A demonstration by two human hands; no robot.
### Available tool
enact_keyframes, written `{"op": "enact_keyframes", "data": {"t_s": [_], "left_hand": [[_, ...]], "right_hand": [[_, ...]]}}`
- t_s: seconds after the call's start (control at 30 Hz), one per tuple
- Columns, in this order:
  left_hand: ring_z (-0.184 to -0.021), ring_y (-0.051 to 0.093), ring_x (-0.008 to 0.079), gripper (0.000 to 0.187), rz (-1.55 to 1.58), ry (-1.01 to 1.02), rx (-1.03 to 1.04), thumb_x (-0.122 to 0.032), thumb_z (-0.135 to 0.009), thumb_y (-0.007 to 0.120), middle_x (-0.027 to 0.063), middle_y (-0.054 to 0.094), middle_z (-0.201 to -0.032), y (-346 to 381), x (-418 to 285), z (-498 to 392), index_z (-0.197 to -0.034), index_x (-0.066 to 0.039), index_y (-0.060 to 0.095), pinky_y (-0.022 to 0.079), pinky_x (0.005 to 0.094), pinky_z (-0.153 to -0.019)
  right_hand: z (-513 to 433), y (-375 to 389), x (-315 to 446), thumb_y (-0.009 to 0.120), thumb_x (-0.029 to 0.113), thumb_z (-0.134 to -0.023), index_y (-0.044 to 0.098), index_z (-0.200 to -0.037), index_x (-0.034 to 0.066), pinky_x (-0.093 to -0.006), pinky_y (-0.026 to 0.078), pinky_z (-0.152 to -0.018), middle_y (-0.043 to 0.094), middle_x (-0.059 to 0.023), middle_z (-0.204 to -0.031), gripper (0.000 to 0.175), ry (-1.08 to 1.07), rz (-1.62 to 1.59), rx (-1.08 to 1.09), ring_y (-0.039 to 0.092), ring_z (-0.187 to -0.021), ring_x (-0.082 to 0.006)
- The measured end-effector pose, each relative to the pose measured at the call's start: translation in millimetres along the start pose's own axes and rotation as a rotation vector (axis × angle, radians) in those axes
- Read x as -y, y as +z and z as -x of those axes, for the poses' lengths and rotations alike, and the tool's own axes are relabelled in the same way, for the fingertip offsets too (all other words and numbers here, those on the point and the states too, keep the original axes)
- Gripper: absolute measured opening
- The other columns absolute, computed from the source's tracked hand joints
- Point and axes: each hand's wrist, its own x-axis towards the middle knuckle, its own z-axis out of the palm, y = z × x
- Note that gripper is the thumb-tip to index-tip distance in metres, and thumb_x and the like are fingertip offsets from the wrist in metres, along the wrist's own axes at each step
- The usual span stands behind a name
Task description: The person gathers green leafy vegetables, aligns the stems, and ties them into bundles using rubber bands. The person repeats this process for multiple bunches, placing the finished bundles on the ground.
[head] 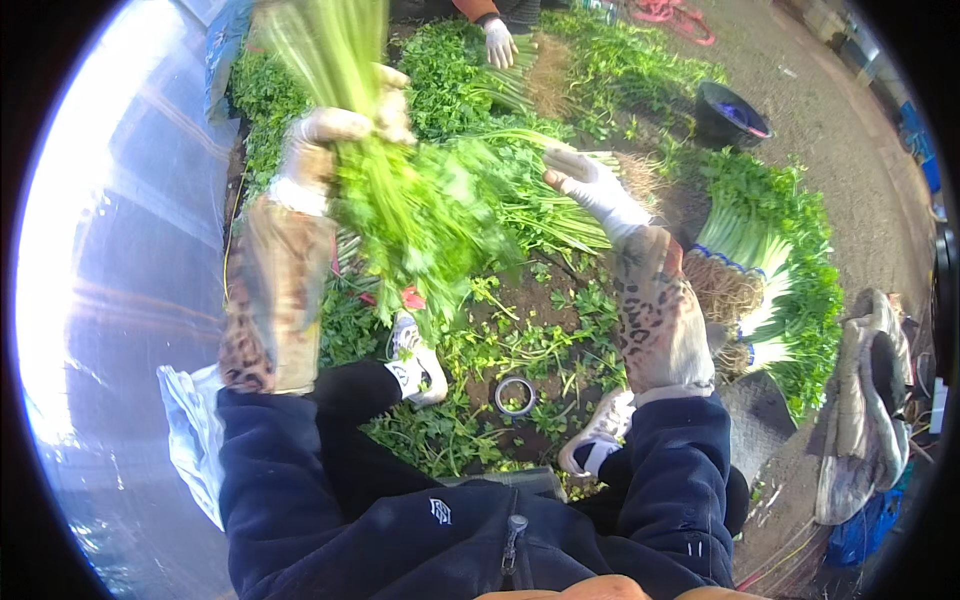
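My left hand (334,135), in a white glove, is closed round the stalks of a bunch of leafy celery (352,82), its leaves hanging blurred over my left shoe. My right hand (585,180), in a white glove, has its fingers stretched out and nothing in its palm. It is above or beside loose celery stalks (562,225) lying on the ground; whether it touches them I cannot tell. A roll of tape (515,396) lies between my shoes among scattered leaves. Bundles of celery with blue bands (750,240) lie to the right, their roots towards me.
Plastic sheeting (135,262) runs along the left. A co-worker's gloved hand (499,45) rests on celery at the top. A dark bucket (727,116) stands at the upper right. A jacket or cloth (862,412) and a blue bag (862,529) lie at the right.
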Motion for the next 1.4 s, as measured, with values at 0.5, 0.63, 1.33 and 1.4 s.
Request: {"op": "enact_keyframes", "data": {"t_s": [0.5, 0.63, 1.33, 1.4], "left_hand": [[-0.111, 0.061, 0.0166, 0.058, -0.147, -0.045, -0.137, -0.035, -0.092, 0.070, 0.0082, 0.065, -0.121, 205.1, 94.0, 146.3, -0.134, 0.001, 0.052, 0.048, 0.0324, -0.097], [-0.103, 0.061, 0.0152, 0.062, -0.228, 0.008, -0.242, -0.039, -0.090, 0.074, 0.0071, 0.066, -0.114, 205.6, 97.2, 159.2, -0.132, 0.002, 0.053, 0.049, 0.0290, -0.091], [-0.122, 0.056, 0.0215, 0.079, -1.163, -0.687, 0.214, -0.024, -0.075, 0.084, 0.0134, 0.063, -0.130, 130.1, 116.6, 241.4, -0.143, -0.010, 0.048, 0.043, 0.0359, -0.104], [-0.122, 0.057, 0.0222, 0.081, -1.405, -0.811, 0.212, -0.023, -0.073, 0.085, 0.0142, 0.063, -0.129, 116.4, 115.8, 253.3, -0.144, -0.010, 0.047, 0.043, 0.0355, -0.104]], "right_hand": [[188.5, 165.5, 151.9, 0.068, 0.010, -0.088, 0.056, -0.128, -0.0032, -0.0334, 0.056, -0.089, 0.071, -0.0161, -0.114, 0.044, -0.185, -0.370, -0.269, 0.070, -0.099, -0.0226], [197.8, 181.8, 164.7, 0.074, 0.024, -0.088, 0.057, -0.131, -0.0003, -0.0362, 0.051, -0.098, 0.070, -0.0172, -0.118, 0.052, -0.195, -0.354, -0.142, 0.067, -0.109, -0.0232], [234.7, 95.5, 85.7, 0.073, 0.022, -0.088, 0.067, -0.104, 0.0091, -0.0500, 0.052, -0.098, 0.072, -0.0081, -0.101, 0.021, -0.437, -1.211, -0.476, 0.069, -0.097, -0.0240], [225.2, 74.3, 19.3, 0.075, 0.019, -0.087, 0.066, -0.109, 0.0041, -0.0478, 0.052, -0.097, 0.072, -0.0093, -0.101, 0.028, 0.009, -0.577, -1.032, 0.069, -0.096, -0.0259]]}}
